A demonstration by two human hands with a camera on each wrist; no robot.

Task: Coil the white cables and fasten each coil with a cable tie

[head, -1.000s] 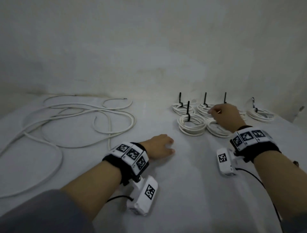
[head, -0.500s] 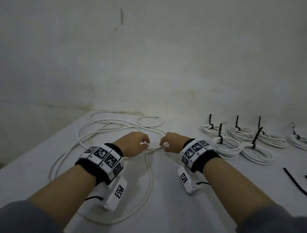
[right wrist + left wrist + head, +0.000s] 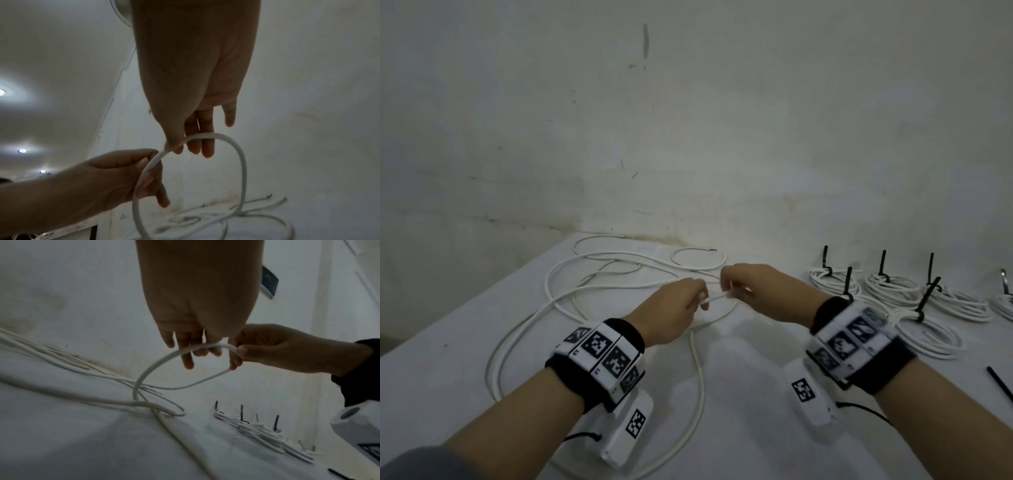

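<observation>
1. The bench (image 3: 739, 394) has a smooth, matte white top and stands against a scuffed, off-white plastered wall (image 3: 688, 137).
2. A long white cable (image 3: 619, 274), round in section with a smooth plastic jacket, lies in loose, overlapping loops across the far left part of the bench.
3. The left hand (image 3: 671, 311) is raised above the bench, thumb and forefinger pinching one strand of the cable; the other fingers hang loosely curled.
4. The right hand (image 3: 756, 291), just beside the left, pinches the same strand between thumb and forefinger; its remaining fingers are extended downward.
5. Between the two hands the cable bends into a small arched loop, and from there it drops to the loose loops below.
6. Finished coils (image 3: 893, 291), flat and ring-shaped, lie in a cluster on the right part of the bench. Each is cinched by a thin black cable tie (image 3: 847, 281) whose stiff tail stands upright.
7. A loose black tie (image 3: 1000, 383) lies flat near the right edge.
8. Both wrists carry black bands with square-patterned white marker blocks (image 3: 606, 356).
</observation>
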